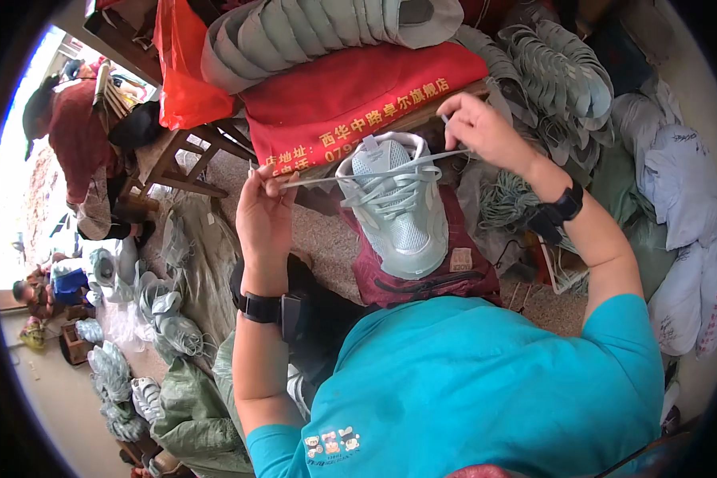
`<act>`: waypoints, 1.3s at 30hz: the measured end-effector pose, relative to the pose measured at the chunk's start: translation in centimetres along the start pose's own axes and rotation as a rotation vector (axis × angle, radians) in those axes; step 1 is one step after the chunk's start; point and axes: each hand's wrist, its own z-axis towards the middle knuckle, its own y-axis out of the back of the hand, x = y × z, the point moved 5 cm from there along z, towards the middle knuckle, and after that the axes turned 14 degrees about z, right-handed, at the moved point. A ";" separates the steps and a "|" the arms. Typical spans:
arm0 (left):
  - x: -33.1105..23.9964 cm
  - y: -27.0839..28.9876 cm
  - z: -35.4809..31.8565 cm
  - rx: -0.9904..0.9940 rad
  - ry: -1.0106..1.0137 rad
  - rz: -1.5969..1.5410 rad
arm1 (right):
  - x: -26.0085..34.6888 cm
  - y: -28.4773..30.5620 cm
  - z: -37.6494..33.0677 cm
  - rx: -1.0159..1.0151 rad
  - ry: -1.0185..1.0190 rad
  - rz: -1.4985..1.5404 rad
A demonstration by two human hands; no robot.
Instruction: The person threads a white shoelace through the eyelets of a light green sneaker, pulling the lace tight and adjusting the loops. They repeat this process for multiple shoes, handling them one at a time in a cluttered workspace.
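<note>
A pale grey-green sneaker upper with a white heel collar lies over my lap, its toe toward me. Its shoelace is threaded through the eyelets, and both ends are drawn out sideways across the tongue. My left hand pinches one end to the left of the upper. Farther off on the right, my right hand has the other end between bent fingers. Beneath the upper is a maroon cloth bag with a zip.
Curved grey shoe pieces are stacked on a red cloth over a bench ahead. A bundle of laces hangs near my right wrist. White sacks stand at far right. Left are wooden stools, bundled uppers and another person.
</note>
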 end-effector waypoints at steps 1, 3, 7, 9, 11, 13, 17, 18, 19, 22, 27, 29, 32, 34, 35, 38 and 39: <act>0.0 -0.4 0.0 0.002 -0.005 0.002 | 0.1 -1.0 -0.6 0.046 -0.036 0.016; -0.3 -2.6 -0.9 -0.067 -0.007 0.020 | 0.0 -2.4 -1.3 0.108 -0.033 -0.005; 1.4 -1.6 -0.7 0.000 0.047 0.274 | -0.7 -3.5 -1.8 0.087 -0.057 -0.023; 2.3 -2.0 -1.7 0.023 -0.006 0.522 | -1.2 -3.3 -1.9 0.114 -0.074 0.023; 3.1 -2.2 -2.2 0.021 -0.016 0.699 | -1.2 -3.3 -2.0 0.131 -0.073 0.065; 3.9 -2.9 -2.9 0.064 -0.049 0.736 | -1.2 -3.5 -2.1 0.137 -0.063 0.102; 4.3 -3.2 -3.3 0.111 -0.037 0.776 | -0.2 -3.9 -2.2 0.102 0.043 -0.124; 4.2 -3.1 -3.5 0.113 -0.016 0.784 | 0.5 -4.1 -2.2 0.104 0.097 -0.230; 4.4 -3.0 -3.6 0.104 -0.035 0.829 | 1.0 -4.4 -2.2 0.107 0.151 -0.336; 5.3 -2.4 -3.6 0.075 -0.071 0.907 | 1.7 -5.8 -2.4 0.060 0.344 -0.706; 5.6 -2.7 -2.6 0.119 -0.194 1.085 | 2.3 -6.3 -1.8 0.081 0.274 -0.618; 5.6 -2.5 -2.3 0.130 -0.126 1.072 | 2.0 -6.1 -1.2 0.123 0.269 -0.524; 5.1 -3.1 -2.2 0.168 -0.024 1.059 | 2.4 -6.3 -0.8 0.170 0.242 -0.569; 4.9 -3.6 -2.1 0.209 -0.031 1.050 | 3.0 -7.0 -0.8 0.209 0.182 -0.659; 4.5 -4.0 -1.9 0.201 -0.131 1.167 | 3.1 -7.4 -0.7 0.228 0.152 -0.704; 3.6 -5.5 -1.8 0.169 -0.382 1.480 | 2.9 -8.0 -0.6 0.220 0.130 -0.718; 3.1 -6.7 -2.1 0.152 -0.429 1.560 | 2.8 -7.9 -0.6 0.222 0.148 -0.689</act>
